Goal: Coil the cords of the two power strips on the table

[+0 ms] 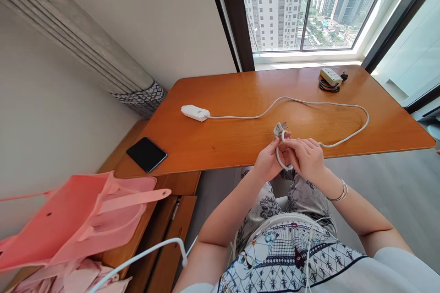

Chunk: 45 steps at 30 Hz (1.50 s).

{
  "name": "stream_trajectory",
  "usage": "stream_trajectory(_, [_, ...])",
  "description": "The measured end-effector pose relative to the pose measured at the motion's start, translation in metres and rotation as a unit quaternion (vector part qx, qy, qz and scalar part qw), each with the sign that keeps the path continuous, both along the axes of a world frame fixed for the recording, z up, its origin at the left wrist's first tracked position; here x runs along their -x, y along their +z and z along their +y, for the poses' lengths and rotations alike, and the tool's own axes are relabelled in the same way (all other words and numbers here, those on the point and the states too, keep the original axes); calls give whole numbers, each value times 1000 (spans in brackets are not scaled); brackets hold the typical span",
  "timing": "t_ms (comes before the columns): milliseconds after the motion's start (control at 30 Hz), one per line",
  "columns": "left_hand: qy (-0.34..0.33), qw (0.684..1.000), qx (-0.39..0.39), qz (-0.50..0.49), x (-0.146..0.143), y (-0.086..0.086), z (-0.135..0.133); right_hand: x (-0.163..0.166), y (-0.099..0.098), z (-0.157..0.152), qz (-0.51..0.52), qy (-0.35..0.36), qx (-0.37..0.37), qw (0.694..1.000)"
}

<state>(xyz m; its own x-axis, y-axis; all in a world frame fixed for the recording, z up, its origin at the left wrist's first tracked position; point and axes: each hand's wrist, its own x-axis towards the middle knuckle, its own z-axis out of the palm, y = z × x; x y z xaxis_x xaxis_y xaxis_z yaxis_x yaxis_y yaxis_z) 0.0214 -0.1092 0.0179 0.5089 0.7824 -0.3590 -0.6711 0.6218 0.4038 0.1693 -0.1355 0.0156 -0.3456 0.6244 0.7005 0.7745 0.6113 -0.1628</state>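
Observation:
A white power strip (195, 112) lies on the orange-brown wooden table (223, 142), and its white cable (343, 106) loops right across the top and back toward me. Both my hands meet at the table's near edge. My left hand (267, 163) pinches the cable just below its plug (279, 128), whose prongs point up and away. My right hand (305, 157) is closed on a small loop of the same cable, folded beside the plug. A silver bangle sits on my right wrist.
A second beige power strip (331, 76) with a coiled black cord rests at the table's far right by the window. A black phone (146, 154) lies on a lower wooden side cabinet at left. A pink bag (79, 219) sits in the near left corner.

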Motion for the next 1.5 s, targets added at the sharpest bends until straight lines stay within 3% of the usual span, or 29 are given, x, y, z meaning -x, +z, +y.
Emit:
stream_trajectory(133, [-12,999,-36,6,2,-2,-1,7,-5,-7,-4,23,-15,1000])
stream_trajectory(300, [-34,998,-57,6,6,-4,-2,10,-12,-9,-53,45,37,997])
stream_trajectory(500, [37,998,-39,14,5,-2,4,13,-18,-14,-66,67,61,994])
stream_trajectory(600, [81,995,-60,8,8,6,4,14,-19,-21,-33,74,41,996])
stream_trajectory(733, [90,986,-137,21,12,17,1,12,-21,-28,49,87,-21,995])
stream_trajectory(833, [115,979,-166,37,15,24,-1,6,-23,-29,96,53,-29,994])
stream_trajectory(933, [133,976,-170,14,21,27,-2,-2,-22,-25,111,42,45,992])
stream_trajectory(1067, [141,972,-182,-53,31,26,-3,-10,-17,-18,130,77,163,975])
stream_trajectory(1200, [152,968,-187,-74,39,20,-2,-15,-8,-11,111,117,229,960])
stream_trajectory(1333, [136,973,-175,-71,49,13,-4,-30,1,-2,67,178,333,924])
stream_trajectory(1400, [123,977,-164,-52,57,10,-6,-42,5,4,38,167,387,906])
stream_trajectory(1500, [84,985,-149,-26,71,6,-10,-62,9,13,-5,88,454,886])
